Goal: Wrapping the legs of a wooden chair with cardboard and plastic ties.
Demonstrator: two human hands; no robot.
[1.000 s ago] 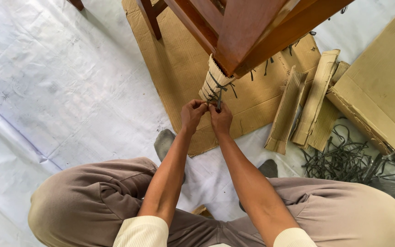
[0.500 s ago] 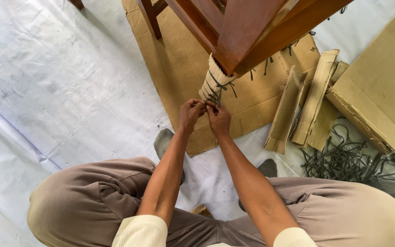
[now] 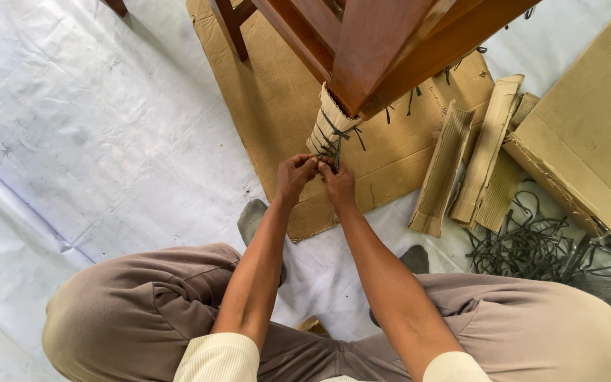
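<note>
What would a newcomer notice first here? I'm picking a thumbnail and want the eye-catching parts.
First, the left hand and right hand, meeting at centre on a dark tie around the corrugated cardboard wrap on a reddish wooden furniture leg. Next, at right, the rolled cardboard pieces lying beside a tangle of dark ties on the white floor sheet.

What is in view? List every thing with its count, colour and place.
wooden furniture: one, reddish brown, top centre
corrugated wrap: one, tan, round the near leg
dark ties: several, dark grey, round the wrap
cardboard sheet: one, brown, under the furniture
folded cardboard strips: about three, tan, right
loose ties: a heap, dark, lower right
floor sheet: white, left
left hand, right hand: both pinching a tie at the wrap's foot
</note>
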